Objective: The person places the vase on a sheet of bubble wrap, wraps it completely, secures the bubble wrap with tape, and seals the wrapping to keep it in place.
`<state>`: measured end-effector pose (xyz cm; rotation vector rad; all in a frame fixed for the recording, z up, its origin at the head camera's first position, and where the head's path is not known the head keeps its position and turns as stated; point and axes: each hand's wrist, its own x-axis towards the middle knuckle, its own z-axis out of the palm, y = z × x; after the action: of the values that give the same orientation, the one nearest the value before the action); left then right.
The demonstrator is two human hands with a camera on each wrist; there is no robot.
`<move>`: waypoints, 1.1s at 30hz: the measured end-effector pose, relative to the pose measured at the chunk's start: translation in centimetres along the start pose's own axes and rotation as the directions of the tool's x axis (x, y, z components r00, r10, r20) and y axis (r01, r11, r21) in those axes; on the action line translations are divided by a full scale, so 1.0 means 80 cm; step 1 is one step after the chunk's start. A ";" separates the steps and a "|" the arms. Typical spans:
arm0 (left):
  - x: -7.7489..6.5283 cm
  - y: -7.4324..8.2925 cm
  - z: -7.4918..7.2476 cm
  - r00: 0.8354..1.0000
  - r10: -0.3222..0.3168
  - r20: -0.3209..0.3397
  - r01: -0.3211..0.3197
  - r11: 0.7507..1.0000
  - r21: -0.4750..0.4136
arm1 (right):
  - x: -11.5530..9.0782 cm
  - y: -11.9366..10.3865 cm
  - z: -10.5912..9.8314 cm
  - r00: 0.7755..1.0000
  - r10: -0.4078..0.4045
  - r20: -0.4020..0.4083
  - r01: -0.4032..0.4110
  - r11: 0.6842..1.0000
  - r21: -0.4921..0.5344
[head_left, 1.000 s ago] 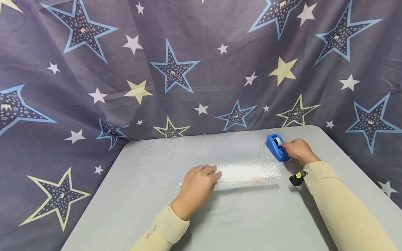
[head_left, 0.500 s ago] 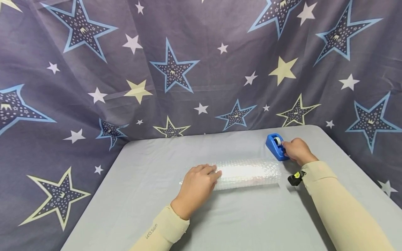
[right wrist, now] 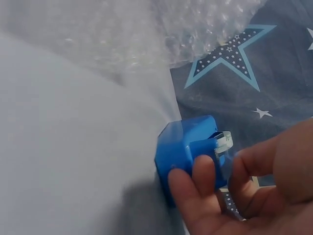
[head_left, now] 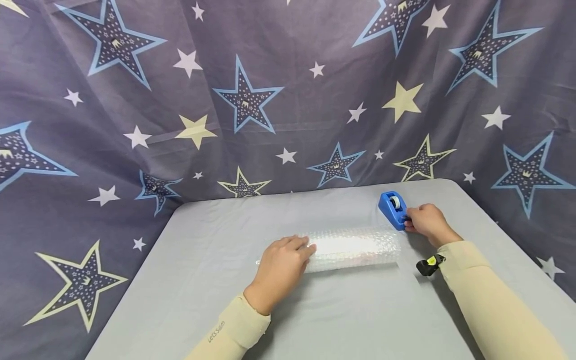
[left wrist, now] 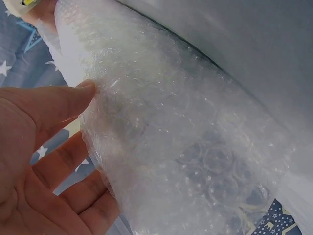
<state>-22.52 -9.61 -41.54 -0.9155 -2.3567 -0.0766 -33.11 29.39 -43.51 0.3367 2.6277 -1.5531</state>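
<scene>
A roll of clear bubble wrap (head_left: pixel 355 246) with a white core lies across the grey table. My left hand (head_left: pixel 284 267) holds its left end; in the left wrist view the thumb (left wrist: pixel 73 100) is against the wrap (left wrist: pixel 161 122) and the other fingertips are hidden behind it. A blue tape dispenser (head_left: pixel 390 209) with a white tape roll (head_left: pixel 395 202) stands beyond the wrap's right end. My right hand (head_left: pixel 431 223) is at its near end. In the right wrist view thumb and forefinger pinch clear tape (right wrist: pixel 226 157), while other fingers touch the dispenser (right wrist: pixel 183 142).
Grey cloth covers the table (head_left: pixel 342 315). A dark curtain (head_left: pixel 288 40) printed with stars hangs along the back and sides. A small black wrist camera (head_left: pixel 429 265) sits at my right cuff.
My right hand has drawn back slightly to the right and toward me, from beside the tape roll to the dispenser's near end. My left hand and the bubble wrap stay put.
</scene>
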 end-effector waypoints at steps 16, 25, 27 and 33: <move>-0.004 -0.003 0.001 1.000 0.006 -0.015 -0.006 1.000 0.024 | -0.023 0.017 0.004 0.998 -0.059 0.007 0.059 0.998 0.014; -0.004 -0.002 0.000 1.000 0.000 0.007 0.000 1.000 0.015 | -0.026 0.035 0.008 0.991 -0.133 -0.029 0.134 0.990 0.039; -0.003 -0.001 -0.001 1.000 0.000 0.011 0.000 1.000 0.017 | -0.026 0.036 0.010 0.989 -0.140 -0.054 0.142 0.989 0.029; -0.001 0.000 -0.001 1.000 0.008 -0.007 -0.008 1.000 0.013 | -0.024 0.037 0.015 0.978 -0.168 -0.121 0.165 0.986 -0.038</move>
<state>-22.41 -9.73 -41.50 -0.9168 -2.3445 -0.0618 -30.64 29.42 -46.33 0.2232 2.8361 -1.5900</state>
